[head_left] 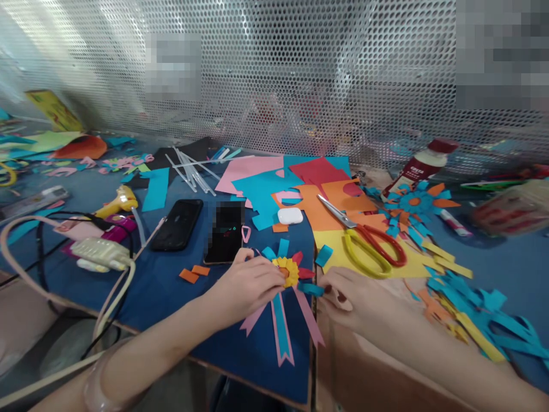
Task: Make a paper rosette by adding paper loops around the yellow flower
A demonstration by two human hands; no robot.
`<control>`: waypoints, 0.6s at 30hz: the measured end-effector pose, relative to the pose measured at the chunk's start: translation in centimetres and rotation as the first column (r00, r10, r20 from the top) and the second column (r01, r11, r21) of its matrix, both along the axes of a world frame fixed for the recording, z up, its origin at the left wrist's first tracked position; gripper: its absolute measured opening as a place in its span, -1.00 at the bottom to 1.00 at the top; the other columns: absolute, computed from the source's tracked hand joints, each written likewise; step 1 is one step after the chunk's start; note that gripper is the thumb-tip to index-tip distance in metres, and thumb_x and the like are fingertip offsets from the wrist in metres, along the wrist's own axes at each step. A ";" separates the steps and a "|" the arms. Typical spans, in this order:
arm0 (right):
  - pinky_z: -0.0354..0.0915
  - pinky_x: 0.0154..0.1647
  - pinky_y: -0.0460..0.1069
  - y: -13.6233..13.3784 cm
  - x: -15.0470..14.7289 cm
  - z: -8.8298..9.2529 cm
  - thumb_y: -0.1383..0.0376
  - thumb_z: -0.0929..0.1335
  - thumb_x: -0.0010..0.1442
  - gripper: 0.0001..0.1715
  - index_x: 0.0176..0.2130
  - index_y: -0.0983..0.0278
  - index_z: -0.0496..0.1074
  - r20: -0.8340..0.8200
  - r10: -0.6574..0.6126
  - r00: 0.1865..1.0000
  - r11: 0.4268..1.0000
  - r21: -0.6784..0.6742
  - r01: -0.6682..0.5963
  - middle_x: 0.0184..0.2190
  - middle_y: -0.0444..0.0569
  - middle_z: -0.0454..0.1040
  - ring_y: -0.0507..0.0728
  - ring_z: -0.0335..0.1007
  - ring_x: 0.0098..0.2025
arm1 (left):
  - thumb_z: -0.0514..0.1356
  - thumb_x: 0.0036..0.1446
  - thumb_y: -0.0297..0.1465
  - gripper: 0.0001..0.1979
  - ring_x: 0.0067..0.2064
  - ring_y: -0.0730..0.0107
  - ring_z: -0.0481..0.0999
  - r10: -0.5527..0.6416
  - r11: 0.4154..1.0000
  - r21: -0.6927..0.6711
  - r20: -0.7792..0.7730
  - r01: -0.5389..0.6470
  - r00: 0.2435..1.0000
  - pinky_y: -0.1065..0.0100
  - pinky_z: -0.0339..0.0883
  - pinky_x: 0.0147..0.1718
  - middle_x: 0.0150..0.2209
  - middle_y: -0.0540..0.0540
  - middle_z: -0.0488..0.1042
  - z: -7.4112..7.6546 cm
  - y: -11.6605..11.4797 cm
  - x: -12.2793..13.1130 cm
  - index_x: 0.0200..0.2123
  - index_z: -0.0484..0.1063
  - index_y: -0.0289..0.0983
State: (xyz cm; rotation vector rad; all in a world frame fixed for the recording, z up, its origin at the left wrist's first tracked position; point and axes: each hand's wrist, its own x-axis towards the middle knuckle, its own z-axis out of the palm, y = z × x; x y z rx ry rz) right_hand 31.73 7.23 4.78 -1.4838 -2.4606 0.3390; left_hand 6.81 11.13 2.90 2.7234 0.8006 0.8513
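A paper flower rosette [290,272] has a yellow ruffled centre, red and blue petals, and pink and blue ribbon tails hanging toward the table's front edge. My left hand [255,280] is closed on it from the left, fingertips at the yellow centre. On its right side, my right hand [347,294] has its fingers pinched at the end of a blue paper loop [312,289]. Another curled blue paper strip [324,255] lies just above that hand. Red-and-yellow-handled scissors [369,246] rest on coloured paper beyond my right hand.
Two phones [178,225] and a white case [290,216] lie past my left hand. A glue gun [115,205] and a power strip [100,253] with cables are at left. At right stand a bottle [418,166], a blue-orange paper flower [415,201] and paper strips [476,303].
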 end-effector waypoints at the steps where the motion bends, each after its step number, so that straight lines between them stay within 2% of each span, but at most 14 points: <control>1: 0.21 -0.47 -0.06 0.1 -0.1 -0.1 0.35 0.27 0.16 -0.93 -0.34 0.22 0.36 0.011 -0.012 1.000 0.999 -0.036 0.013 -0.42 -0.10 0.39 0.06 0.30 -0.45 | 0.13 0.26 -0.39 -0.87 -0.14 0.38 0.52 0.003 1.000 -0.006 -0.001 -0.003 1.000 0.24 0.17 -0.06 -0.22 0.01 0.60 0.0 0.0 0.0 -0.24 0.49 -0.22; 3: 0.22 -0.44 -0.05 0.3 -0.2 -0.2 0.35 0.26 0.18 -0.91 -0.33 0.23 0.36 0.021 -0.023 1.000 0.995 -0.092 0.025 -0.40 -0.09 0.39 0.07 0.30 -0.42 | 0.13 0.26 -0.38 -0.87 -0.13 0.38 0.52 0.004 1.000 -0.024 -0.011 -0.004 1.000 0.24 0.17 -0.06 -0.22 0.01 0.59 -0.1 0.1 0.0 -0.24 0.49 -0.22; 7: 0.21 -0.45 -0.07 0.4 -0.5 -0.2 0.34 0.27 0.18 -0.91 -0.33 0.24 0.37 0.020 -0.035 0.999 0.992 -0.122 0.037 -0.39 -0.09 0.38 0.05 0.28 -0.44 | 0.14 0.26 -0.37 -0.88 -0.12 0.37 0.52 0.006 1.000 -0.025 -0.007 -0.006 1.000 0.24 0.16 -0.06 -0.20 0.00 0.59 -0.3 0.1 -0.1 -0.23 0.48 -0.22; 15: 0.23 -0.44 -0.08 0.3 -0.7 -0.4 0.36 0.28 0.17 -0.92 -0.31 0.25 0.38 -0.041 -0.017 0.999 1.000 -0.019 0.016 -0.40 -0.09 0.39 0.04 0.30 -0.43 | 0.12 0.27 -0.36 -0.86 -0.13 0.37 0.52 0.004 1.000 -0.022 -0.009 -0.005 1.000 0.23 0.16 -0.06 -0.21 0.00 0.59 -0.3 0.0 0.0 -0.22 0.48 -0.21; 18: 0.23 -0.47 -0.09 0.3 -0.8 -0.4 0.36 0.28 0.16 -0.92 -0.32 0.25 0.39 -0.049 -0.019 0.999 1.000 -0.022 0.018 -0.41 -0.10 0.39 0.03 0.30 -0.45 | 0.13 0.26 -0.36 -0.87 -0.13 0.37 0.52 0.005 1.000 -0.017 -0.001 -0.005 1.000 0.24 0.17 -0.07 -0.21 0.00 0.59 -0.2 0.0 0.0 -0.22 0.48 -0.21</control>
